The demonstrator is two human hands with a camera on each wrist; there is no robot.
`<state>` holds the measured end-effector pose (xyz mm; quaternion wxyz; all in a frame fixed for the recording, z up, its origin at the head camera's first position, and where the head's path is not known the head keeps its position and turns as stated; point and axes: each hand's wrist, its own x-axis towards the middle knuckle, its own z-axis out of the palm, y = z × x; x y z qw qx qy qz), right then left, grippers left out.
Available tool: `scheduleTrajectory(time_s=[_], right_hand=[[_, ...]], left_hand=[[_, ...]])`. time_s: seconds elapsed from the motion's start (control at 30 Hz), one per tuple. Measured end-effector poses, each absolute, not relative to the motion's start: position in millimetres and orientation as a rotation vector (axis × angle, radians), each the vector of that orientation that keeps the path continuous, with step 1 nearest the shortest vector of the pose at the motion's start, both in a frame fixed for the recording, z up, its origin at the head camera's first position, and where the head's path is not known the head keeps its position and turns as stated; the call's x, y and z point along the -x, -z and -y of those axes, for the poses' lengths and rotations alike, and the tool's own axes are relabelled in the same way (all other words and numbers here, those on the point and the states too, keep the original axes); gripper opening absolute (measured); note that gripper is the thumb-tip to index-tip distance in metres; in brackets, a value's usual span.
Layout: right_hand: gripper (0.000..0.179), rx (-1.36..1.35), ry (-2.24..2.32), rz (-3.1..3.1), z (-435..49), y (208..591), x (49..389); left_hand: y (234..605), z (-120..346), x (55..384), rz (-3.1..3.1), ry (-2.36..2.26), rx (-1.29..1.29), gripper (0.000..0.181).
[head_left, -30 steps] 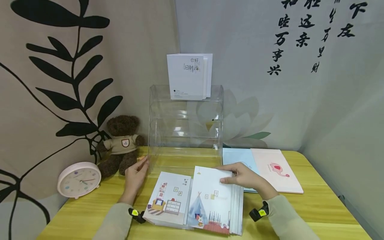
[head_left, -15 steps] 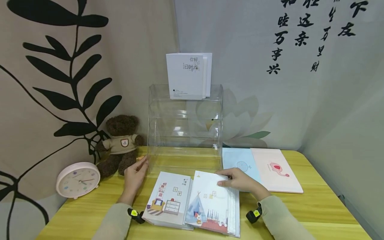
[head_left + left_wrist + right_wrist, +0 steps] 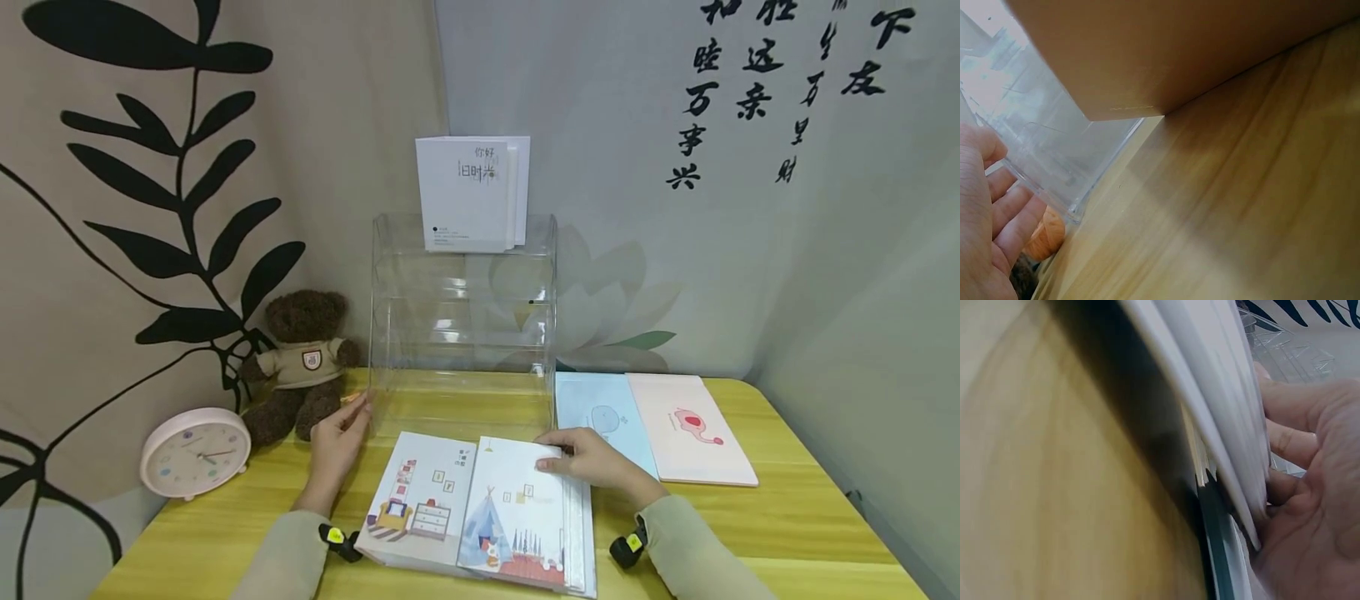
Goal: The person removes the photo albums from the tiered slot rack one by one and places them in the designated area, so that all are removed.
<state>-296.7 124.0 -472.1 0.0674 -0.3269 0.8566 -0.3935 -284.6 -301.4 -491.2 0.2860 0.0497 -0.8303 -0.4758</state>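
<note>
My left hand pinches the lower left side of a clear acrylic rack. In the left wrist view its thumb and fingers lie on either side of the clear panel. My right hand grips the upper right edge of several white notebooks with a tent drawing on top. Its thumb lies on the cover; the right wrist view shows the notebooks' page edges against the palm. Right against them on the left are white notebooks with a room drawing.
White booklets stand on the rack's top tier. A light blue notebook and a pink notebook lie at the right. A teddy bear and a pink clock stand at the left. An orange ball-like thing is behind the left fingers.
My right hand has moved left and slightly toward me with the tent notebooks, bringing them against the room-drawing notebooks. The left hand stays at the rack.
</note>
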Motion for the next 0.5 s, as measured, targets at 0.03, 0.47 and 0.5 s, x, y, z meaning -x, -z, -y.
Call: scheduleTrajectory(time_s=[0.03,0.47,0.5], right_hand=[[0.024,0.985,1.183,-2.588,-123.7,472.7,296.5],[0.031,0.965,1.132,-2.621,-127.1,479.9,298.8],[0.032,0.961,1.136,-2.618,-127.1,479.7,298.8]], left_hand=[[491.5,301.4,284.4,2.218,1.275,-0.132,0.033],[493.1,301.6,285.8,2.208,1.277,-0.131,0.032],[492.9,301.5,286.0,2.209,1.280,-0.133,0.032]])
